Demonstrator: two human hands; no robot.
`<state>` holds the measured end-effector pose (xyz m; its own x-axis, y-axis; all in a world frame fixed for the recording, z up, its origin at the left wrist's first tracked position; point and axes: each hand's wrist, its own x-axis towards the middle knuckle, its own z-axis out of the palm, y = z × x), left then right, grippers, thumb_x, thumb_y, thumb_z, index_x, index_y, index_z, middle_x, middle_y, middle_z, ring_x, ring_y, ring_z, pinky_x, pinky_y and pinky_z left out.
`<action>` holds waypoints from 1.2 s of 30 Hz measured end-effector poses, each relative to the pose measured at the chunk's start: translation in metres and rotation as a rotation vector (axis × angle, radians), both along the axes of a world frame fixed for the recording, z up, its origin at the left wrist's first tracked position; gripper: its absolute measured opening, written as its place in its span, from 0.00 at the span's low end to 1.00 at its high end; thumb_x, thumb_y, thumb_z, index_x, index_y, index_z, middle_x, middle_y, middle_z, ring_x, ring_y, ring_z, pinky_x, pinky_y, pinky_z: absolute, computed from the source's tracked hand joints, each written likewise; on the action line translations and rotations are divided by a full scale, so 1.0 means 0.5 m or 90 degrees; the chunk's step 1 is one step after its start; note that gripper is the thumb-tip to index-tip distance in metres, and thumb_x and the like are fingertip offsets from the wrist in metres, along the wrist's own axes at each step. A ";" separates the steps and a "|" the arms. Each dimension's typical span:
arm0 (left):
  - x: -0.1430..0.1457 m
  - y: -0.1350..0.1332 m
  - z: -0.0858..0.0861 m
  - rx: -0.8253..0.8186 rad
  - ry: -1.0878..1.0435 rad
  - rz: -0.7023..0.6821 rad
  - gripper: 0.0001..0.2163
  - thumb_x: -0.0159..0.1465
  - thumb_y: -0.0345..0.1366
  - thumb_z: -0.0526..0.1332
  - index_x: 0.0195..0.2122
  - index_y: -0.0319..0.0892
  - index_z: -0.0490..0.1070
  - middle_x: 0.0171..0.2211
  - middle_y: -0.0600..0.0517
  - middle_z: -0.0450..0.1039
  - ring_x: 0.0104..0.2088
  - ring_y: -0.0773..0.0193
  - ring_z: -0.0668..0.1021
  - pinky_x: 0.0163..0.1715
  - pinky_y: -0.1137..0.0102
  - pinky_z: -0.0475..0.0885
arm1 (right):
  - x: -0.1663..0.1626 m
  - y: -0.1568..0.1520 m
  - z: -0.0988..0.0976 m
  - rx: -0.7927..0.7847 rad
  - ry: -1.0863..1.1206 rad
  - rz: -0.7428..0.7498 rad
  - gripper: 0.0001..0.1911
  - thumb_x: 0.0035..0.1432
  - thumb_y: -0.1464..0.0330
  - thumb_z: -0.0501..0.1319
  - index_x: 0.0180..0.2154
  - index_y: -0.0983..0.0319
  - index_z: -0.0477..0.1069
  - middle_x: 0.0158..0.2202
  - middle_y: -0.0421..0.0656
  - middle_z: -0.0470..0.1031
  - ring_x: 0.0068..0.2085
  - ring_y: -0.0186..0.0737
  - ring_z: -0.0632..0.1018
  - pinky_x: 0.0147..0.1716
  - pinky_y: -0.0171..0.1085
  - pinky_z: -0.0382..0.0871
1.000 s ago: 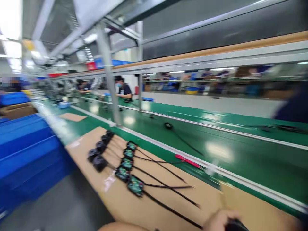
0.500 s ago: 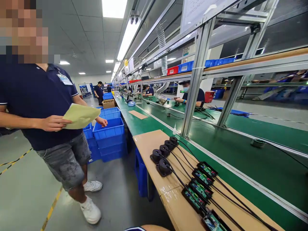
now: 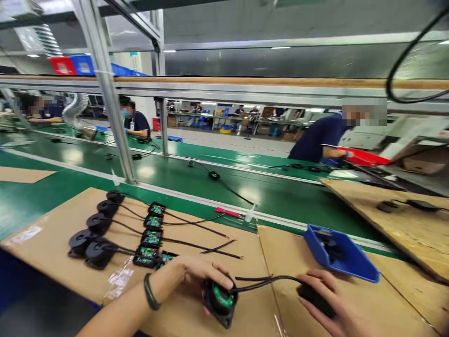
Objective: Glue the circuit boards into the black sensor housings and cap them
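My left hand [image 3: 200, 273] is closed round a black housing with a green circuit board [image 3: 220, 299] near the bench's front edge. A black cable [image 3: 266, 281] runs from it to a small black part [image 3: 314, 297] under my right hand [image 3: 328, 302], whose fingers curl over that part. To the left, several finished assemblies lie in a row on the cardboard sheet [image 3: 52, 234]: round black sockets [image 3: 94, 223] wired to green boards [image 3: 151, 237] with loose cable tails.
A blue bin [image 3: 342, 257] with black parts sits just beyond my right hand. A red tool [image 3: 228, 213] and a small bottle [image 3: 249, 213] lie by the green conveyor [image 3: 196, 180]. People work across the line. A metal post [image 3: 108, 103] rises at the left.
The view has swung from the aisle and a standing person back to the bench. Both my hands are now in sight, holding the board housing and the black part.
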<state>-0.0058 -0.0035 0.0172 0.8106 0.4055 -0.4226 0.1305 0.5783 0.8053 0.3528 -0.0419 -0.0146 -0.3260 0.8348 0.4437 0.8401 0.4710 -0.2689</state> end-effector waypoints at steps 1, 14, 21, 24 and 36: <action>0.001 0.000 -0.012 -0.006 0.004 -0.005 0.26 0.32 0.48 0.78 0.30 0.40 0.75 0.25 0.52 0.73 0.22 0.62 0.74 0.17 0.66 0.73 | -0.010 0.021 -0.004 -0.025 -0.018 0.021 0.15 0.57 0.57 0.60 0.43 0.56 0.77 0.44 0.50 0.76 0.44 0.47 0.80 0.42 0.42 0.77; 0.032 0.035 -0.033 -0.004 0.025 0.283 0.24 0.42 0.49 0.72 0.35 0.39 0.72 0.27 0.54 0.68 0.23 0.65 0.73 0.19 0.66 0.75 | -0.198 0.402 -0.020 -0.238 0.338 -0.124 0.15 0.60 0.59 0.62 0.40 0.65 0.70 0.37 0.43 0.75 0.35 0.38 0.76 0.40 0.45 0.72; 0.013 0.030 -0.006 0.184 0.019 0.226 0.29 0.41 0.40 0.76 0.45 0.41 0.71 0.37 0.50 0.72 0.37 0.59 0.75 0.35 0.66 0.74 | -0.214 0.270 0.028 -0.221 0.536 -0.035 0.21 0.63 0.51 0.53 0.46 0.60 0.66 0.40 0.46 0.73 0.40 0.41 0.75 0.43 0.43 0.72; 0.009 0.025 -0.005 0.409 0.099 0.264 0.27 0.44 0.36 0.75 0.47 0.42 0.71 0.46 0.48 0.72 0.47 0.54 0.73 0.49 0.63 0.69 | -0.217 0.149 0.048 -0.325 0.683 0.084 0.19 0.65 0.54 0.52 0.53 0.55 0.64 0.39 0.45 0.73 0.37 0.41 0.76 0.37 0.42 0.73; 0.010 0.006 -0.026 0.448 0.089 0.237 0.28 0.44 0.28 0.74 0.47 0.44 0.70 0.43 0.50 0.74 0.44 0.57 0.76 0.44 0.66 0.71 | -0.271 0.062 0.014 -0.576 0.905 0.217 0.14 0.64 0.59 0.58 0.49 0.55 0.69 0.36 0.42 0.72 0.34 0.37 0.76 0.35 0.38 0.70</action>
